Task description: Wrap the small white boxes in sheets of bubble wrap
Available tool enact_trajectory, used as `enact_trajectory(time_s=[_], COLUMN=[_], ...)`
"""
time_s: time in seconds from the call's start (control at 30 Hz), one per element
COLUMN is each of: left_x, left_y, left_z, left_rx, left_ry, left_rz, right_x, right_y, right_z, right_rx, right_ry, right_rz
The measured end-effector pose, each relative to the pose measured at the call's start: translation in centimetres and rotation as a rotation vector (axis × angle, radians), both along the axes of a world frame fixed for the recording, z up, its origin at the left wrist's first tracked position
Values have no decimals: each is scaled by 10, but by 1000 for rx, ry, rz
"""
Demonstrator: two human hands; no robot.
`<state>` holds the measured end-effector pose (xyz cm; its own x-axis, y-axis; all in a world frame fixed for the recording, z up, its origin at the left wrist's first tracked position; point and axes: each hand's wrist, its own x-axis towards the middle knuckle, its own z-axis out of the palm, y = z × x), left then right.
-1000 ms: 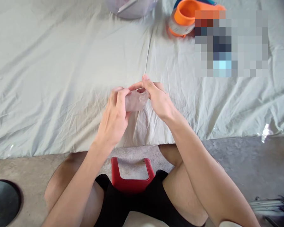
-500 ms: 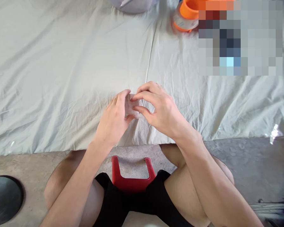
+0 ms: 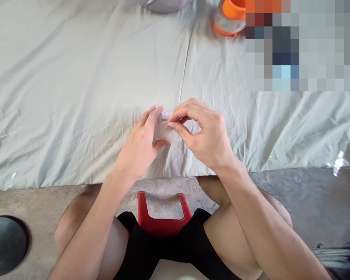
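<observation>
A small see-through plastic piece (image 3: 162, 133) with a whitish upper edge is held over the cloth near its front edge. Its exact kind is hard to make out. My left hand (image 3: 140, 140) grips it from the left, fingers along the far side and thumb below. On the other side, my right hand (image 3: 205, 134) has thumb and forefinger pinched together at the plastic's upper right part. The fingertips cover whatever bit they grasp there.
A pale grey-green cloth (image 3: 84, 77) with wrinkles covers the surface before me. At the back stand a greyish rounded container (image 3: 166, 4) and an orange-and-clear container (image 3: 229, 21). A red plastic stool (image 3: 165, 225) is under me. A black round disc (image 3: 7, 247) lies on the concrete floor, left.
My right thumb and forefinger have closed from a gap into a pinch. The plastic has turned slightly in my left hand, whose fingers have shifted a little.
</observation>
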<state>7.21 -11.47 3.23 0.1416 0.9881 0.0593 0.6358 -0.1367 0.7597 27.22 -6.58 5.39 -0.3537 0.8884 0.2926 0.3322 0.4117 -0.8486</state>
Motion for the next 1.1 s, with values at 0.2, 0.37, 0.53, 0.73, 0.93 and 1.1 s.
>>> enact_trajectory(time_s=[0.2, 0.37, 0.53, 0.73, 0.93, 1.1], left_x=[0, 9, 14, 17, 20, 12], left_y=[5, 7, 9, 13, 10, 12], left_z=[14, 15, 9, 7, 10, 7], left_rx=[27, 34, 37, 79, 68, 70], left_ry=[-207, -256, -339, -313, -295, -237], left_rz=[64, 202, 280, 281, 271, 214], right_x=[0, 2, 7, 19, 21, 44], right_y=[-3, -7, -6, -15, -57, -123], right_z=[-6, -10, -14, -4, 31, 40], right_rx=[66, 164, 402, 572, 393, -98], right_ry=[-27, -71, -104, -104, -119, -205], right_rz=[-79, -59, 10, 125, 205, 337])
